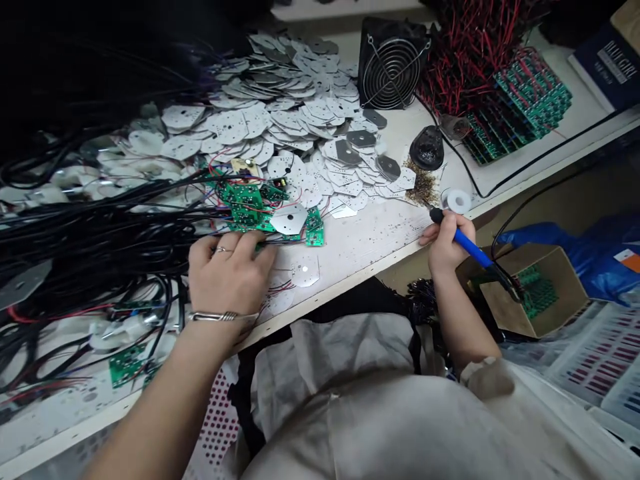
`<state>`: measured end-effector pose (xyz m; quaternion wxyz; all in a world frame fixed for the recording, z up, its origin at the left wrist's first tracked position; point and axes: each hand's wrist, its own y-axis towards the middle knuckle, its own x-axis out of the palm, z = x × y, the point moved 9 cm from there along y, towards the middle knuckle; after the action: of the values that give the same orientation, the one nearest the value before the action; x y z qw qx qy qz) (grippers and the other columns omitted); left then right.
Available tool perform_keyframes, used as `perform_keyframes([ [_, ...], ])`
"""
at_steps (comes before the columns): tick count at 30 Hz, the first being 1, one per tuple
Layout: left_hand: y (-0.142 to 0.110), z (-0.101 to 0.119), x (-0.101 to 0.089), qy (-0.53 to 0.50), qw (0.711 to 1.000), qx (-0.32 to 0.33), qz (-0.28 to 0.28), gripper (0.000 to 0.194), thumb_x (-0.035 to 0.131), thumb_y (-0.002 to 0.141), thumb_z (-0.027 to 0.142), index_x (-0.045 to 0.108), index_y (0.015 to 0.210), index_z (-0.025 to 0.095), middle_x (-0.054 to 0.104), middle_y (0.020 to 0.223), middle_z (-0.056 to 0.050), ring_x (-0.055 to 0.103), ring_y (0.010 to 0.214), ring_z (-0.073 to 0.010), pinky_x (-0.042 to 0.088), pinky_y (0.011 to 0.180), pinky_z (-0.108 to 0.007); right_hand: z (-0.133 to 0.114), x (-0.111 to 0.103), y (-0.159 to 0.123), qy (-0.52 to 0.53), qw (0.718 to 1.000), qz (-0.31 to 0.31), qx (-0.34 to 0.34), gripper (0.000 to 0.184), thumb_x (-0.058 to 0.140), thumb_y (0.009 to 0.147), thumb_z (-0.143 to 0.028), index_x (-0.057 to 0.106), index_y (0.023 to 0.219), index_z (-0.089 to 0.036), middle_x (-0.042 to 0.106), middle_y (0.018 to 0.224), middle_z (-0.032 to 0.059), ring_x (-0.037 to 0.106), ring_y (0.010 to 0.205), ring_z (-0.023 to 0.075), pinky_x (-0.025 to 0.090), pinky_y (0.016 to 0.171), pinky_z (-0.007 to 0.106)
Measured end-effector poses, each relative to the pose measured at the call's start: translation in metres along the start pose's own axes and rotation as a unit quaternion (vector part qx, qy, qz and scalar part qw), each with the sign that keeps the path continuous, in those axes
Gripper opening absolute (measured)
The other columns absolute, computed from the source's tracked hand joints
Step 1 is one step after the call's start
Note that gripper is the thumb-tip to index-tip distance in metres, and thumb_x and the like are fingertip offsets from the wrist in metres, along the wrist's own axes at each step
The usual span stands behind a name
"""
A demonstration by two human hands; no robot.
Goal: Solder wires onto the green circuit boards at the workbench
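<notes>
My right hand [447, 247] is closed around the blue handle of a soldering iron [470, 248] by the front edge of the bench. The iron's tip points at a patch of brown solder residue [421, 185]. A roll of solder wire [456, 201] lies just above this hand. Over at the left, my left hand [230, 270] rests with bent fingers at the edge of a heap of green circuit boards [245, 205] and black cables [150, 213]. Its fingertips are hidden, so what they grip does not show. A white hexagonal plate [305, 271] lies right of it.
White and grey plates [280, 113] are piled across the bench behind my hands. A black fan [393, 63] stands at the back, near a black dish [427, 148]. Red-wired boards [533, 93] are stacked at right. Below sits a cardboard box [565, 293] holding green boards.
</notes>
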<state>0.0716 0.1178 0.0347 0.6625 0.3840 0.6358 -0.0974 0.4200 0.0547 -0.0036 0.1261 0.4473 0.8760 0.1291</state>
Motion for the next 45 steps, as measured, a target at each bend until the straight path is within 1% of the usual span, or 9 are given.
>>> perform_keyframes([
  [8, -0.003, -0.003, 0.001, 0.048, 0.999, -0.002, -0.012, 0.024, 0.045, 0.095, 0.027, 0.066, 0.083, 0.026, 0.068, 0.101, -0.004, 0.051, 0.085, -0.025, 0.034, 0.07, -0.041, 0.009, -0.013, 0.015, -0.047, 0.996, 0.075, -0.005, 0.035, 0.052, 0.089, -0.055, 0.053, 0.09, -0.02, 0.051, 0.046, -0.0117, 0.051, 0.034, 0.0084, 0.043, 0.038, 0.019],
  [13, -0.001, 0.0, 0.007, 0.123, 0.99, -0.006, -0.07, 0.034, 0.042, 0.096, 0.023, 0.072, 0.081, 0.021, 0.069, 0.104, -0.007, 0.053, 0.089, -0.026, 0.033, 0.073, -0.039, 0.009, -0.014, 0.013, -0.073, 0.994, 0.076, -0.02, 0.034, 0.051, 0.091, -0.053, 0.053, 0.091, -0.02, 0.051, 0.047, -0.012, 0.053, 0.036, 0.0085, 0.054, 0.05, 0.024],
  [19, -0.003, -0.005, 0.022, 0.097, 0.983, -0.028, -0.156, 0.034, 0.041, 0.096, 0.024, 0.074, 0.094, 0.02, 0.066, 0.109, -0.011, 0.052, 0.086, -0.0266, 0.031, 0.067, -0.036, 0.009, -0.011, 0.013, -0.1, 0.993, 0.063, -0.025, 0.033, 0.051, 0.091, -0.053, 0.053, 0.09, -0.02, 0.053, 0.049, -0.0108, 0.055, 0.037, 0.009, 0.052, 0.047, 0.023],
  [23, -0.001, -0.008, 0.028, 0.089, 0.97, -0.063, -0.217, 0.034, 0.039, 0.095, 0.022, 0.072, 0.084, 0.019, 0.063, 0.105, -0.011, 0.052, 0.087, -0.0259, 0.029, 0.062, -0.033, 0.01, -0.014, 0.014, -0.094, 0.993, 0.067, -0.02, 0.032, 0.052, 0.091, -0.052, 0.053, 0.09, -0.02, 0.054, 0.049, -0.0111, 0.055, 0.038, 0.0089, 0.053, 0.048, 0.023],
  [29, 0.0, -0.008, 0.027, 0.085, 0.971, -0.091, -0.204, 0.034, 0.037, 0.097, 0.022, 0.066, 0.08, 0.018, 0.063, 0.098, -0.01, 0.051, 0.082, -0.0242, 0.028, 0.061, -0.033, -0.012, -0.015, 0.0, -0.024, 0.996, 0.075, -0.037, 0.029, 0.052, 0.092, -0.05, 0.051, 0.094, -0.021, 0.055, 0.052, -0.0113, 0.059, 0.04, 0.0103, 0.056, 0.051, 0.026],
  [34, -0.006, -0.006, 0.027, 0.03, 0.978, -0.085, -0.189, 0.032, 0.037, 0.095, 0.016, 0.066, 0.082, 0.016, 0.065, 0.104, -0.012, 0.053, 0.091, -0.0271, 0.034, 0.067, -0.037, -0.052, 0.02, -0.06, 0.058, 0.989, -0.084, -0.11, 0.017, 0.053, 0.096, -0.033, 0.054, 0.109, -0.023, 0.069, 0.074, -0.0042, 0.073, 0.07, 0.0164, 0.063, 0.075, 0.039],
  [38, -0.013, -0.012, 0.014, 0.006, 0.989, -0.093, -0.117, 0.023, 0.047, 0.093, 0.021, 0.069, 0.085, 0.018, 0.065, 0.111, -0.011, 0.054, 0.091, -0.0256, 0.04, 0.071, -0.037, -0.083, 0.068, -0.121, 0.062, 0.935, -0.279, -0.21, 0.027, 0.054, 0.094, -0.018, 0.055, 0.119, -0.027, 0.075, 0.094, 0.0026, 0.073, 0.092, 0.019, 0.061, 0.084, 0.038],
  [41, -0.016, -0.015, -0.001, 0.017, 0.993, -0.097, -0.067, 0.02, 0.052, 0.091, 0.025, 0.071, 0.086, 0.02, 0.066, 0.107, -0.01, 0.054, 0.091, -0.026, 0.04, 0.069, -0.038, -0.1, 0.091, -0.15, 0.044, 0.895, -0.321, -0.306, 0.034, 0.056, 0.092, -0.016, 0.053, 0.125, -0.024, 0.074, 0.095, 0.0063, 0.071, 0.093, 0.0191, 0.062, 0.078, 0.033],
  [45, -0.018, -0.024, -0.016, -0.003, 0.992, -0.117, -0.047, 0.022, 0.053, 0.092, 0.031, 0.072, 0.088, 0.021, 0.068, 0.098, -0.009, 0.055, 0.088, -0.0261, 0.038, 0.068, -0.039, -0.102, 0.111, -0.164, -0.009, 0.879, -0.329, -0.345, 0.031, 0.053, 0.095, -0.021, 0.051, 0.126, -0.025, 0.07, 0.095, 0.0066, 0.07, 0.09, 0.0172, 0.061, 0.075, 0.027],
])
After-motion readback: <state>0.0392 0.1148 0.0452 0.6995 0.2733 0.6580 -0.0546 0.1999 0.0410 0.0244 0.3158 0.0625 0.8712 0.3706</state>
